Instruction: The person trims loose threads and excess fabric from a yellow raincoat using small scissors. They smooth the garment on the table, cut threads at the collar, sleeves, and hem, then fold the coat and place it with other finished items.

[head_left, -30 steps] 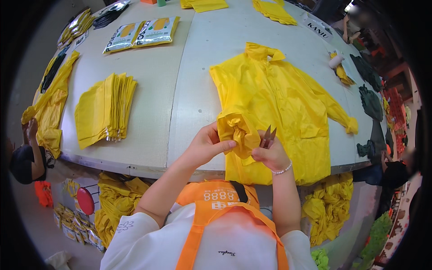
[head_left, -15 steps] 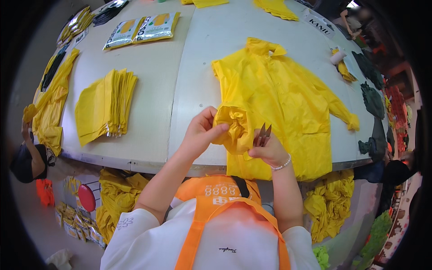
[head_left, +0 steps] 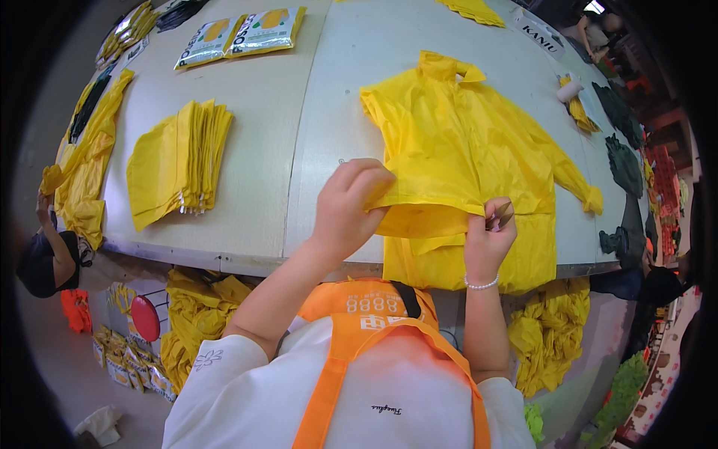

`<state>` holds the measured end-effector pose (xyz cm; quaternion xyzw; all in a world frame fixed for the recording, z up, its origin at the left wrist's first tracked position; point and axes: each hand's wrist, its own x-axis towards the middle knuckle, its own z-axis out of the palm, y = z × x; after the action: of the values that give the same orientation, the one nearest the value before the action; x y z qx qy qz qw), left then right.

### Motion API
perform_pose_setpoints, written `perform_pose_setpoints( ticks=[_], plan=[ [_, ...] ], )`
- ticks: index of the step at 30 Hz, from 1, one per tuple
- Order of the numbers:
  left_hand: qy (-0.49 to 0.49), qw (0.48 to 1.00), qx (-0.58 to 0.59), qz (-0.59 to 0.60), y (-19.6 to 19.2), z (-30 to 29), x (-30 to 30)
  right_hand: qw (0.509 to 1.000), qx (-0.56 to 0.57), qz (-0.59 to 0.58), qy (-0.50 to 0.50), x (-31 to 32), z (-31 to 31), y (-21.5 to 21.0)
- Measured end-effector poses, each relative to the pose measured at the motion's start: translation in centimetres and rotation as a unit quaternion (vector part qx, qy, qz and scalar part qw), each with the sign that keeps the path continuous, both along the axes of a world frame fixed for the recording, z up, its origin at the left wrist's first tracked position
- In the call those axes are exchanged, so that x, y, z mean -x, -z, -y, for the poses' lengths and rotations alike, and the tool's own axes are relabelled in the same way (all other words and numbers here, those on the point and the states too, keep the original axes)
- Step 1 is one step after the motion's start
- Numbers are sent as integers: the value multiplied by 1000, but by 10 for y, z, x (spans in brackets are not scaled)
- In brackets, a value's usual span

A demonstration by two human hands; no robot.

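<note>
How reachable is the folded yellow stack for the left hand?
Probably yes: nothing visible blocks the left hand from the folded yellow stack, though it would first have to let go of the yellow jacket.

On a pale worktop (head_left: 258,213) lies a yellow jacket (head_left: 516,165), one open edge (head_left: 426,217) held spread between the left grip (head_left: 350,206) and the right grip (head_left: 490,239), the latter also holding small metal snips (head_left: 503,216), with a stack of folded yellow pieces (head_left: 179,161) to the left and two silvery packets (head_left: 263,33) farther back.
</note>
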<state>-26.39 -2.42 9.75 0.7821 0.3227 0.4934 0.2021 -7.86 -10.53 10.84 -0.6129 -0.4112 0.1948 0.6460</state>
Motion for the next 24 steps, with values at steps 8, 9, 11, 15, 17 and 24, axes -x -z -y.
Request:
perform_pose_setpoints(
  ticks=[8, 9, 11, 15, 17, 24],
  plan=[
    [63, 997, -11, 42, -1, -3, 8, 983, 147, 61, -89, -9, 33, 16],
    [75, 996, 2, 39, 0, -2, 8, 979, 170, 59, -96, -9, 35, 13],
    [79, 996, 35, 38, -4, 3, 8, 980, 157, 76, -98, -5, 35, 4],
    [90, 996, 24, 6, -2, 9, 2, 982, 117, 130, -76, 0, 37, -1],
    [95, 995, -5, -14, 3, 10, -1, 980, 96, 151, -84, 2, 37, -1],
    [64, 996, -56, -10, 10, 13, -8, 972, 94, -18, -213, 11, 41, -6]
  ],
)
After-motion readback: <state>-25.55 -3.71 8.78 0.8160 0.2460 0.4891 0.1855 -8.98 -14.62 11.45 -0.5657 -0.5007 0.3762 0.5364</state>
